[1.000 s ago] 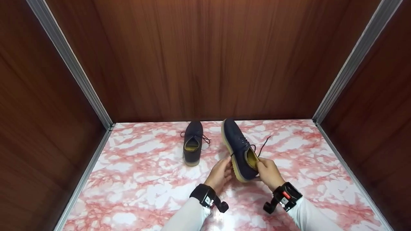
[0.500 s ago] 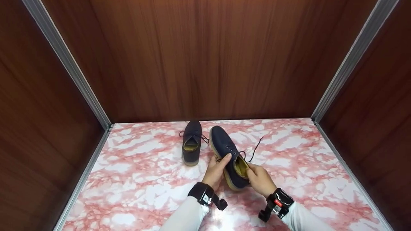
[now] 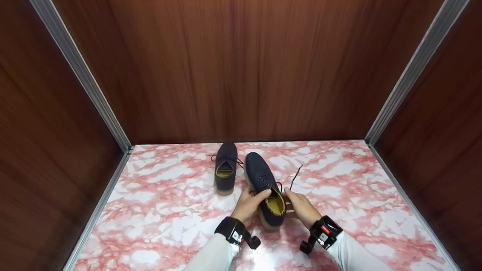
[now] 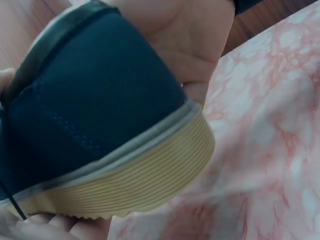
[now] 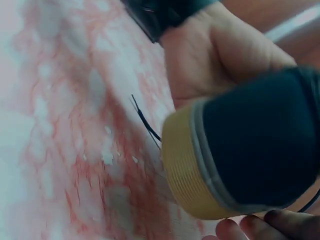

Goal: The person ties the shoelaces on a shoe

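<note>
A dark navy lace-up shoe with a tan ribbed sole and yellow lining is raised slightly, its toe pointing away and a little left. My left hand grips it from the left, thumb over the upper beside the opening and fingers beneath the sole. On the other side, my right hand has its thumb and fingers extended along the shoe's side, touching near the heel. A loose lace sticks out above the right thumb. The matching shoe stands to the left with its lace tied.
Red-and-white marbled surface lies under everything. A dark wood panel rises behind the shoes, and metal rails mark the corners at both sides.
The held shoe has come nearer and left, turning its toe straighter. My left thumb has closed over its upper. My right thumb has left the inner collar for the outer side.
</note>
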### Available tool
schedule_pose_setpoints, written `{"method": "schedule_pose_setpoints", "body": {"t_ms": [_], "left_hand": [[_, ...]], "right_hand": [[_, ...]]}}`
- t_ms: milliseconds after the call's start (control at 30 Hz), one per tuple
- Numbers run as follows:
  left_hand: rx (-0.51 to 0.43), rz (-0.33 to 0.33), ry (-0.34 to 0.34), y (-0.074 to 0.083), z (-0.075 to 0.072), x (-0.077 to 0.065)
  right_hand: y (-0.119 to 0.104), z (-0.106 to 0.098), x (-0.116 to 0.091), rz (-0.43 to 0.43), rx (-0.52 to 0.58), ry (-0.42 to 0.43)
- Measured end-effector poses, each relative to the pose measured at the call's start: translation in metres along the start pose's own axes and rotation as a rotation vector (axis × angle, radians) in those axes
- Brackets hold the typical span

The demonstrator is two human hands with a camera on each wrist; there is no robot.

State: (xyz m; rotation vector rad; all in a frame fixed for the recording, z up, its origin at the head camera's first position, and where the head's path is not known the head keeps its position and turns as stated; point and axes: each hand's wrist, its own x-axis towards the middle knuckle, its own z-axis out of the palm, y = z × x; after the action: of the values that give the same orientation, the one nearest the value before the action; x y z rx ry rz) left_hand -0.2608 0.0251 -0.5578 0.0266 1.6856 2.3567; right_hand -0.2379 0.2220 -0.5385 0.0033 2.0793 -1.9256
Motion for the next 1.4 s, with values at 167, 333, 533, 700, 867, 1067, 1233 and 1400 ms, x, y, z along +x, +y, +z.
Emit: {"method": "schedule_pose_setpoints", "body": {"t_ms": [167, 333, 533, 700, 867, 1067, 1233, 1400], "left_hand": [[0.022, -0.012, -0.076, -0.002, -0.004, -0.004], [0.046, -0.033, -0.182, -0.004, -0.009, -0.009], [0.086, -0.064, -0.258, -0.007, -0.015, -0.014], [0.205, -0.067, -0.288, -0.008, -0.020, -0.016], [0.363, -0.033, -0.280, -0.007, -0.026, -0.019], [0.356, 0.028, -0.151, -0.004, -0.039, -0.020], [0.353, 0.115, -0.009, -0.002, -0.050, -0.019], [0.379, 0.134, 0.035, -0.005, -0.055, -0.018]], "right_hand": [[0.012, -0.001, 0.009, 0.083, 0.158, -0.057], [0.023, -0.003, 0.021, 0.053, 0.269, -0.068], [0.028, -0.002, 0.031, 0.060, 0.274, 0.093], [0.029, 0.000, 0.032, 0.068, 0.241, 0.107], [0.030, 0.002, 0.032, 0.047, 0.125, 0.221], [0.035, 0.001, 0.034, 0.054, -0.010, 0.320], [0.039, 0.003, 0.037, 0.096, -0.039, 0.364], [0.038, 0.009, 0.046, 0.094, -0.123, 0.404]]}}
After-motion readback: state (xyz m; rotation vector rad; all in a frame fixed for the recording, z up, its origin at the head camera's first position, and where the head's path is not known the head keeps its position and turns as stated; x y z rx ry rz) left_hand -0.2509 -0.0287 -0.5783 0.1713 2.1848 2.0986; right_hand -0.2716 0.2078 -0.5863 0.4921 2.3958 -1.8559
